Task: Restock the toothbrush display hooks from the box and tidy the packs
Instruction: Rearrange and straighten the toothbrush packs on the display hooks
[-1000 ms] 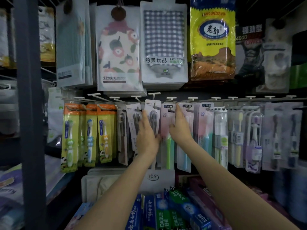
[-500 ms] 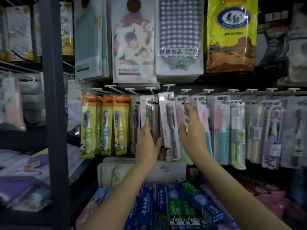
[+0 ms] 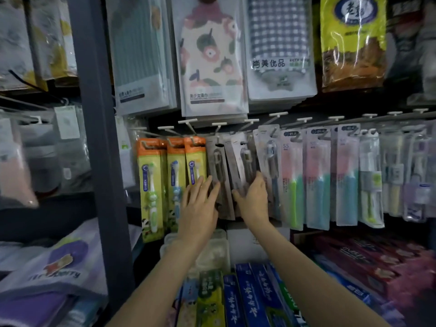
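Orange-topped packs (image 3: 175,180) hang at the left end of the hook row (image 3: 304,119); beside them the left hand (image 3: 200,206) reaches up, arm outstretched, fingers straight and spread flat against a grey pack (image 3: 218,175); the right hand (image 3: 253,199), arm likewise raised, curls its fingers round the lower edge of the next grey pack (image 3: 243,161), which hangs tilted; pastel packs (image 3: 317,182) follow rightward; toothpaste boxes (image 3: 254,296) lie below.
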`<control>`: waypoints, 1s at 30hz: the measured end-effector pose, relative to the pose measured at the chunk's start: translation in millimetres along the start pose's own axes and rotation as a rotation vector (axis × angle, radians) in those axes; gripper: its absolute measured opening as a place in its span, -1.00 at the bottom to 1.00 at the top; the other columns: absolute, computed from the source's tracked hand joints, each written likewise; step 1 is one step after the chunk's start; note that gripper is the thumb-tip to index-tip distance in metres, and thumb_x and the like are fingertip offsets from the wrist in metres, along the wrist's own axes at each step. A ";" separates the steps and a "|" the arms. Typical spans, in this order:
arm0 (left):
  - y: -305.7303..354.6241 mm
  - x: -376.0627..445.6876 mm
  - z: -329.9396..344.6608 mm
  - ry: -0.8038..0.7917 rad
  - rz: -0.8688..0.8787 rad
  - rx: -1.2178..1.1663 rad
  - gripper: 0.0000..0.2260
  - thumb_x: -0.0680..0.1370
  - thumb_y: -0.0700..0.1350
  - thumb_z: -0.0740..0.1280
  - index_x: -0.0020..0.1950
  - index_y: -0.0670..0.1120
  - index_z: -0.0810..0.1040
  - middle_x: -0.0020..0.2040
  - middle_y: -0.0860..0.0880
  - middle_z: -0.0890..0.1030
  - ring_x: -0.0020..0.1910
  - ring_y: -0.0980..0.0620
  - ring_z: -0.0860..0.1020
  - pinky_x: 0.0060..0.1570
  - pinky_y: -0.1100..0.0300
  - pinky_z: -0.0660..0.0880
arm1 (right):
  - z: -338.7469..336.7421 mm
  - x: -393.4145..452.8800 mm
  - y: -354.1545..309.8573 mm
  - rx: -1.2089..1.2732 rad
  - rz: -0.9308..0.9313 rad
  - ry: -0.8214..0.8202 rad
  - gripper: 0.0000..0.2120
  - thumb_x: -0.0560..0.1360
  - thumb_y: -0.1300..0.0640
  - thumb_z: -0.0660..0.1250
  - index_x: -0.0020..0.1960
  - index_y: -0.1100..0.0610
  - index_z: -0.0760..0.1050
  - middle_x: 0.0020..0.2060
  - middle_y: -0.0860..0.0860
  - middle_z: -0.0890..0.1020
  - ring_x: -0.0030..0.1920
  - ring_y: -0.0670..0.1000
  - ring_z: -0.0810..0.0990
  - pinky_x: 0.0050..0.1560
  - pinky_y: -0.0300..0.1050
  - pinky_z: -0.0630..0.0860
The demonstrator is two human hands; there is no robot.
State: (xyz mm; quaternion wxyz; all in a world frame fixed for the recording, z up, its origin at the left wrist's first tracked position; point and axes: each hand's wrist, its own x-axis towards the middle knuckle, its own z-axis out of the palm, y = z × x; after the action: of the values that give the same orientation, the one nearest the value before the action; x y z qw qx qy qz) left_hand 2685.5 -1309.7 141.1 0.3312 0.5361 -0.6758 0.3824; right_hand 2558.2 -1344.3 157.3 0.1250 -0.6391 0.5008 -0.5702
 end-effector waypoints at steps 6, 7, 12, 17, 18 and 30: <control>-6.1 -0.3 15.8 0.023 0.067 -0.022 -0.41 0.20 -0.28 0.51 0.24 -0.12 0.55 0.25 -0.13 0.54 0.27 -0.14 0.48 0.32 -0.10 0.26 | 9.2 20.8 6.1 0.010 0.120 0.038 -0.22 0.46 0.11 0.40 0.48 0.27 0.01 0.35 0.22 0.36 0.35 0.16 0.36 0.25 -0.05 0.38; -7.9 -0.3 17.5 0.029 0.066 -0.029 -0.40 0.21 -0.29 0.51 0.24 -0.13 0.54 0.26 -0.14 0.53 0.28 -0.15 0.48 0.31 -0.09 0.21 | 10.2 22.3 6.5 0.019 0.151 0.034 -0.19 0.45 0.10 0.41 0.49 0.27 -0.01 0.30 0.22 0.40 0.31 0.16 0.40 0.20 -0.05 0.41; -14.2 -1.5 19.5 0.038 0.058 -0.034 -0.43 0.23 -0.29 0.50 0.24 -0.15 0.54 0.27 -0.16 0.52 0.29 -0.17 0.46 0.32 -0.15 0.25 | 26.3 21.2 5.7 0.112 0.190 0.071 -0.09 0.40 0.08 0.45 0.51 0.11 -0.09 0.29 0.17 0.44 0.23 0.17 0.49 0.10 0.05 0.53; -15.4 -1.9 18.2 0.032 0.054 -0.024 -0.44 0.23 -0.30 0.50 0.23 -0.17 0.55 0.27 -0.16 0.52 0.28 -0.16 0.47 0.28 -0.17 0.36 | 30.4 20.5 0.2 0.178 0.215 0.110 -0.13 0.46 0.18 0.38 0.53 0.13 -0.15 0.35 0.14 0.40 0.27 0.13 0.46 0.12 -0.06 0.46; -16.1 -2.4 18.8 0.038 0.057 -0.026 -0.44 0.23 -0.30 0.49 0.23 -0.17 0.54 0.28 -0.17 0.51 0.29 -0.16 0.47 0.32 -0.15 0.32 | 29.6 22.0 -0.3 0.192 0.217 0.103 -0.14 0.47 0.20 0.37 0.53 0.15 -0.15 0.35 0.15 0.40 0.26 0.13 0.47 0.10 -0.08 0.45; -8.6 -3.4 14.2 0.021 0.023 -0.066 -0.46 0.28 -0.30 0.46 0.26 -0.16 0.51 0.28 -0.16 0.50 0.29 -0.14 0.46 0.36 -0.05 0.18 | 16.8 16.7 -4.8 0.026 0.224 0.083 -0.39 0.47 0.16 0.37 0.40 0.23 0.14 -0.10 0.10 0.58 -0.07 0.11 0.60 -0.09 0.00 0.58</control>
State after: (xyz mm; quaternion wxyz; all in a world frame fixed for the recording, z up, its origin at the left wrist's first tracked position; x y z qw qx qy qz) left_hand 2694.1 -1321.6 132.6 0.3514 0.5131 -0.6906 0.3692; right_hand 2572.4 -1362.0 165.5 0.1756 -0.5533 0.5664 -0.5850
